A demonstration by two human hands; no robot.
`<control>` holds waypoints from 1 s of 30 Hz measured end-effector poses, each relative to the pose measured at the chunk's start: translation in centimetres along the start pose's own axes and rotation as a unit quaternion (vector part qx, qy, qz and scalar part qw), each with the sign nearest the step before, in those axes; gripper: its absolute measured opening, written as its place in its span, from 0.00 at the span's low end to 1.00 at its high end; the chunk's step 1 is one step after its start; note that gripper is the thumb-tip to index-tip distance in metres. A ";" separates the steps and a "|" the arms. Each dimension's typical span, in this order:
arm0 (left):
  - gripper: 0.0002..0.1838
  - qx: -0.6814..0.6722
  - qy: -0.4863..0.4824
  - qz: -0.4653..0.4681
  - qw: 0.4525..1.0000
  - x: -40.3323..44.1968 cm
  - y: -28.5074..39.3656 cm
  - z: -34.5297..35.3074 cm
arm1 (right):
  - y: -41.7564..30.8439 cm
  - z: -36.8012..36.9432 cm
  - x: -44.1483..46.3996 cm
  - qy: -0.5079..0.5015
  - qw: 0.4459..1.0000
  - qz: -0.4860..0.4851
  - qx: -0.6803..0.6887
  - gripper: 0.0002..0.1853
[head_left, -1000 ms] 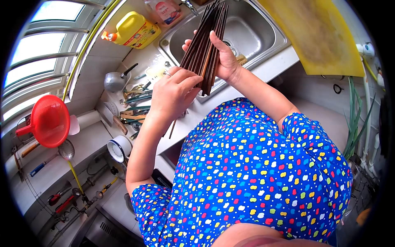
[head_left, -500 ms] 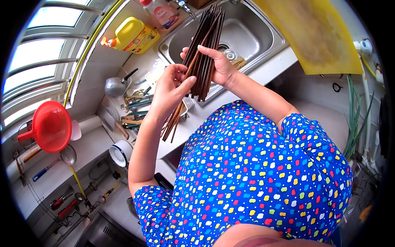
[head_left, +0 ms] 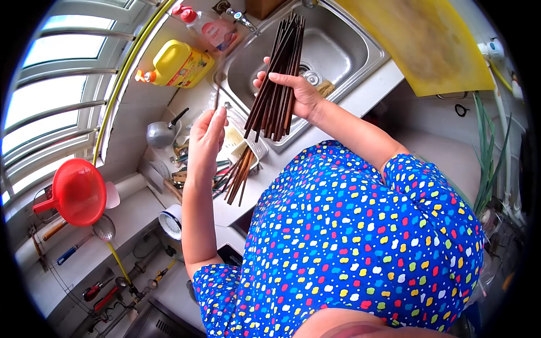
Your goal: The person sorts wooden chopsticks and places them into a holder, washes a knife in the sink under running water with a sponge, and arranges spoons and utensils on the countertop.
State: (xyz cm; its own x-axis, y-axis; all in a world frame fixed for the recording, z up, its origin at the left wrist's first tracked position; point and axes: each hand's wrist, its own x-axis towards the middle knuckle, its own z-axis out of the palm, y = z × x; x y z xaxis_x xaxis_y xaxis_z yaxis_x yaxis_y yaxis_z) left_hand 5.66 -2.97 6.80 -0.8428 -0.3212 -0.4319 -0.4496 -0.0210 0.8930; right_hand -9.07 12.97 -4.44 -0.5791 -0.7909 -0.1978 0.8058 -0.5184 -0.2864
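Note:
A bundle of dark brown chopsticks (head_left: 277, 104) is gripped in my right hand (head_left: 304, 96), thumb across the front, above the near edge of the sink. My left hand (head_left: 207, 135) is closed in a pinch, apart from the bundle on its left. A single thin chopstick (head_left: 217, 93) sticks up from its fingertips, seen nearly end-on and slightly blurred. Below the bundle, more brown chopsticks (head_left: 239, 177) lie slanting by a white plastic basket (head_left: 259, 149). My left forearm hides some of the utensils there.
Behind is a steel sink (head_left: 355, 50) with a brown scrubber (head_left: 325, 88). A yellow jug (head_left: 183, 65) and a clear pink-labelled bottle (head_left: 214, 31) stand at the back. A grey pot (head_left: 161, 134), red strainer (head_left: 79, 191) and yellow board (head_left: 422, 45) surround the counter.
My left hand has moved left, away from the bundle, with one chopstick in its fingers. My right hand still holds the bundle in nearly the same place. The view has shifted slightly.

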 end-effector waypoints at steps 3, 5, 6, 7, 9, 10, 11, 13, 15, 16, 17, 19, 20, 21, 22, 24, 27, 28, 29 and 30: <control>0.18 -0.011 0.048 0.023 0.999 0.5 -0.1 0.5 | -0.1 0.2 -0.3 -0.008 0.999 0.004 -0.033 0.28; 0.20 0.034 0.066 0.064 0.995 1.3 -1.0 0.6 | 0.2 0.4 -0.4 -0.009 0.999 0.009 -0.039 0.27; 0.25 0.084 0.094 0.090 0.988 1.8 -1.5 0.8 | 0.2 0.5 -0.5 -0.010 0.999 0.019 -0.036 0.28; 0.24 0.074 0.076 0.089 0.990 2.4 -1.9 0.9 | 0.3 0.7 -0.6 -0.011 0.999 0.031 -0.032 0.28; 0.23 0.111 0.078 0.074 0.988 2.7 -2.0 2.2 | 0.6 1.0 -0.9 -0.015 0.999 0.038 -0.036 0.29; 0.24 0.121 0.046 0.044 0.991 2.9 -2.2 2.2 | 0.6 1.1 -0.9 -0.024 0.998 0.030 -0.039 0.29; 0.23 0.110 0.039 0.067 0.991 3.0 -2.7 2.7 | 0.6 1.2 -1.0 -0.033 0.998 0.022 -0.042 0.30; 0.21 0.102 0.006 0.043 0.994 2.6 -2.1 3.5 | 0.7 1.4 -1.0 -0.029 0.998 0.021 -0.043 0.31; 0.20 0.120 0.015 0.050 0.991 3.2 -3.2 3.0 | 0.6 1.5 -0.9 -0.055 0.997 0.012 -0.047 0.32; 0.20 0.107 0.017 0.054 0.993 3.2 -3.1 2.9 | 0.3 1.6 -1.0 -0.068 0.997 0.020 -0.032 0.33; 0.19 0.094 0.019 0.059 0.994 3.0 -3.1 2.8 | 0.3 1.7 -1.0 -0.068 0.997 0.019 -0.031 0.33; 0.18 0.181 0.046 0.086 0.979 2.0 -2.2 3.1 | 0.6 2.0 -1.1 -0.088 0.996 -0.001 -0.021 0.33; 0.19 0.237 0.075 0.109 0.962 1.2 -1.1 4.0 | 0.6 2.2 -1.3 -0.083 0.996 0.004 -0.008 0.33; 0.19 0.292 0.105 0.131 0.942 0.8 -0.6 4.5 | 0.7 2.0 -1.1 -0.084 0.996 0.004 -0.008 0.33; 0.17 0.392 0.119 0.214 0.887 0.8 -0.8 4.5 | 0.9 1.4 -0.9 -0.094 0.996 0.003 0.006 0.34; 0.17 0.413 0.123 0.277 0.859 0.5 -0.8 5.0 | 1.1 0.8 -0.8 -0.102 0.995 -0.004 0.004 0.35; 0.14 0.461 0.128 0.307 0.823 -0.7 -0.7 6.0 | 1.3 0.5 -0.8 -0.108 0.994 0.002 0.028 0.35; 0.14 0.505 0.127 0.339 0.783 -0.9 -0.9 6.1 | 1.4 0.3 -0.6 -0.113 0.993 -0.002 0.029 0.35; 0.14 0.547 0.125 0.369 0.741 -1.0 -1.0 6.2 | 1.5 0.3 -0.6 -0.112 0.993 0.000 0.029 0.35; 0.13 0.590 0.123 0.387 0.697 -1.0 -1.3 6.3 | 1.4 0.6 -0.7 -0.101 0.994 0.010 0.045 0.33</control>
State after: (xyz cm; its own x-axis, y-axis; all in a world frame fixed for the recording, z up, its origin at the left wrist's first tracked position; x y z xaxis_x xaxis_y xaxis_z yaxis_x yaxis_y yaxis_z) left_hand 5.22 3.32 5.28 -0.9573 0.0412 0.2861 0.0599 0.9966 0.0570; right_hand -7.47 12.62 -4.10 -0.5339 -0.8455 -0.0077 0.8297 -0.5221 -0.1975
